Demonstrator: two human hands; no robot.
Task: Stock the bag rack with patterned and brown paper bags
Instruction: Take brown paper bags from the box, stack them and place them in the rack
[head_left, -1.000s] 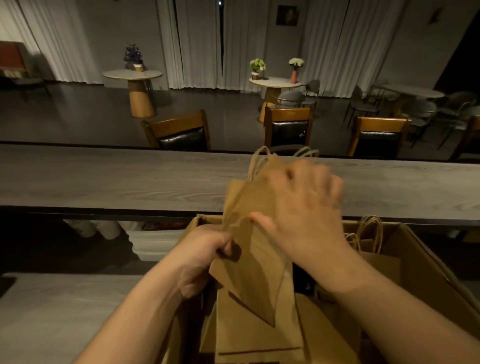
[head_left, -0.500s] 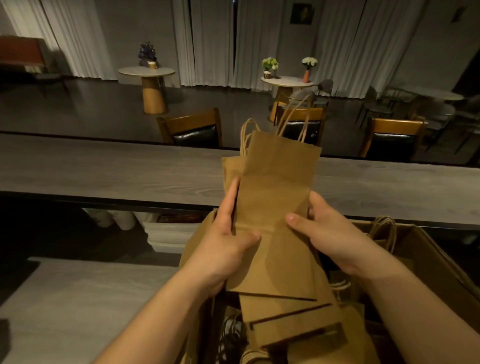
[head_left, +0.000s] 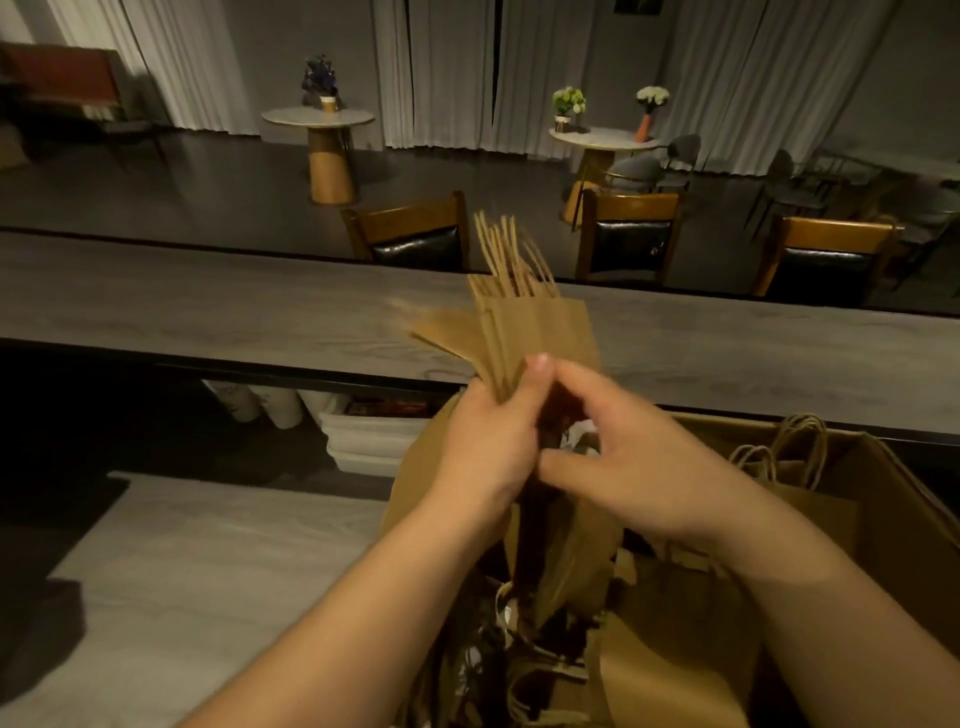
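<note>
I see the left hand (head_left: 488, 447) clamped around the lower part of a fanned stack of brown paper bags (head_left: 524, 338), thumb up against the flat kraft faces (the fan's left edge is blurred). Their twisted-cord handles (head_left: 511, 254) splay upward over the grey wood-grain counter (head_left: 208, 306). The right hand (head_left: 634, 467) cups the stack's near edge, fingertips hidden, above the cardboard box (head_left: 893, 514) holding more bags.
</note>
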